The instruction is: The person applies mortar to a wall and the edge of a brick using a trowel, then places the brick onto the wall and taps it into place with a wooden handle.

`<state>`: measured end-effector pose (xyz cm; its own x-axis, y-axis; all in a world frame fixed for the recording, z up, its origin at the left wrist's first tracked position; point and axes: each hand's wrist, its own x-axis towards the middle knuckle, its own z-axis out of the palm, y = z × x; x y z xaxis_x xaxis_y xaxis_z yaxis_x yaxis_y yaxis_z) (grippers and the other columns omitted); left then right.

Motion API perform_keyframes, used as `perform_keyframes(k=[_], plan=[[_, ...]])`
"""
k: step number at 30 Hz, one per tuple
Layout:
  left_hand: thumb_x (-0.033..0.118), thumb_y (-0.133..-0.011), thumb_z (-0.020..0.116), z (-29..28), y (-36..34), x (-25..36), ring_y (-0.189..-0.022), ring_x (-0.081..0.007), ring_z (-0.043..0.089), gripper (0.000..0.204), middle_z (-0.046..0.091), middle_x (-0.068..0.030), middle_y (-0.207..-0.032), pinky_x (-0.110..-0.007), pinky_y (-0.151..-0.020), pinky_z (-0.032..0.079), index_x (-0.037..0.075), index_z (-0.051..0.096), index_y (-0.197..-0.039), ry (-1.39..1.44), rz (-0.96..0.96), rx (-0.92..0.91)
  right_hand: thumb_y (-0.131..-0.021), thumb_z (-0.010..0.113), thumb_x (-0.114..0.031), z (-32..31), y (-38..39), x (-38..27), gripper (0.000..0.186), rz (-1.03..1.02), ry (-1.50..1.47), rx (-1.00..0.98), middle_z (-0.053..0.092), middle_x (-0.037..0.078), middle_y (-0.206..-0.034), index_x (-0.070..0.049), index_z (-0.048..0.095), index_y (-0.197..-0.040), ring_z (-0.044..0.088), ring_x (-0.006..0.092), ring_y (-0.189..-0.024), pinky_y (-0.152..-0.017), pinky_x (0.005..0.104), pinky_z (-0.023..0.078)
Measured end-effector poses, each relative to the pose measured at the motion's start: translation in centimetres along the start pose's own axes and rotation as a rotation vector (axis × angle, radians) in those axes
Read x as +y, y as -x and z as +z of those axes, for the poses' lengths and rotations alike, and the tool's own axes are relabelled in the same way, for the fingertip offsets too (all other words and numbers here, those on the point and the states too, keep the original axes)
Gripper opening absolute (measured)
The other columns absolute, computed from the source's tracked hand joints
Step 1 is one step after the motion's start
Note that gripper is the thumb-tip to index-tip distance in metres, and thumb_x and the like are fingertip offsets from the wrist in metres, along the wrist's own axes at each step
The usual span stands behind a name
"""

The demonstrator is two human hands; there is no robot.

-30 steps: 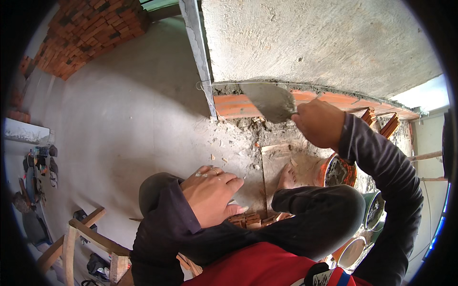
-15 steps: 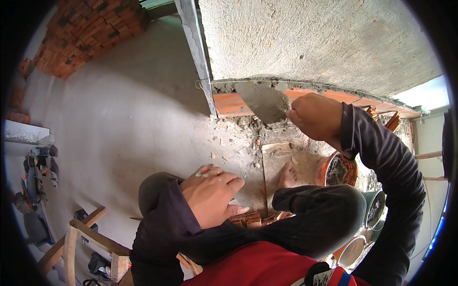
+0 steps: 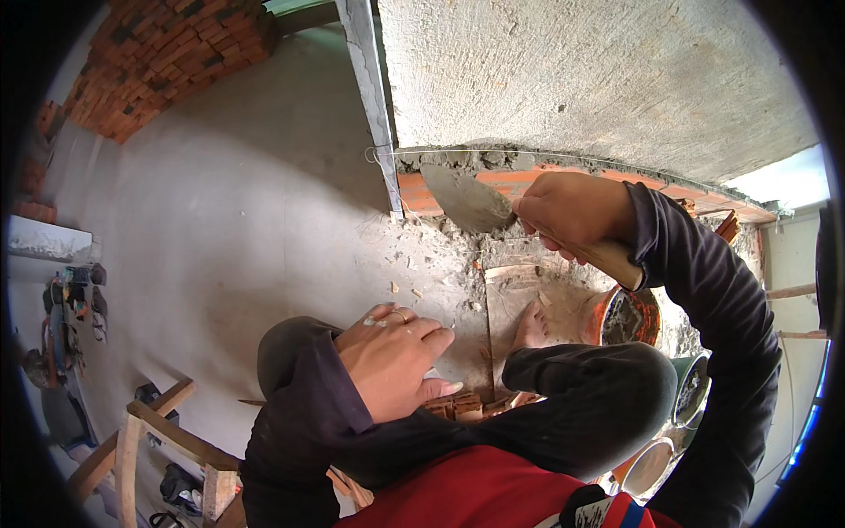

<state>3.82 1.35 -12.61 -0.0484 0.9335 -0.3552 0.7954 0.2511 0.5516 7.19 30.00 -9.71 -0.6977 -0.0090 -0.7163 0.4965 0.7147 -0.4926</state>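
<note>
My right hand (image 3: 576, 211) is wrapped round the wooden handle of a trowel (image 3: 466, 200). Its grey, mortar-smeared blade tilts against the front of a low course of orange bricks (image 3: 421, 194). Lumpy wet mortar (image 3: 493, 160) lies along the top of that course, at the foot of a rough plastered wall (image 3: 598, 75). A thin string (image 3: 453, 150) runs just along the mortar line from an upright grey post (image 3: 371, 101). My left hand (image 3: 398, 361) lies on my bent knee with its fingers stretched out, holding nothing.
An orange bucket of mortar (image 3: 597, 317) stands near my right knee, with a green bucket (image 3: 682, 387) and another container (image 3: 647, 466) behind it. Brick stacks (image 3: 172, 62) rise at the far left. A wooden frame (image 3: 180, 436) stands lower left. Mortar crumbs litter the floor beneath the bricks.
The trowel and my right hand have shifted slightly left. The blade has tipped down off the top, baring more mortar, and the wooden handle now shows. My left hand stays put.
</note>
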Motion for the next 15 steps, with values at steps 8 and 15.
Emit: perform_keyframes(k=[8,15], plan=[[0.044,-0.089,0.061,-0.04,0.0,-0.01,-0.125,-0.0353,0.05,0.056,0.057,-0.0159,-0.128,-0.048,-0.105,0.036,0.002,0.055,-0.125,0.001,0.002,0.003,-0.095,0.042,-0.029,0.51,0.51,0.71,0.035,0.037,-0.315,0.002,0.056,0.007,-0.062,0.001,0.057,-0.081,0.058,0.0172,-0.047,-0.042,0.0328,0.049],[0.043,-0.089,0.061,-0.09,-0.14,0.1,-0.126,-0.0347,0.049,0.056,0.056,-0.0151,-0.129,-0.048,-0.105,0.036,0.001,0.054,-0.126,-0.004,-0.005,-0.004,-0.1,0.039,-0.03,0.64,-0.3,0.99,0.036,-0.028,-0.344,-0.056,0.052,0.003,-0.063,-0.002,0.055,-0.084,0.054,0.0122,-0.049,-0.043,0.0283,0.047]])
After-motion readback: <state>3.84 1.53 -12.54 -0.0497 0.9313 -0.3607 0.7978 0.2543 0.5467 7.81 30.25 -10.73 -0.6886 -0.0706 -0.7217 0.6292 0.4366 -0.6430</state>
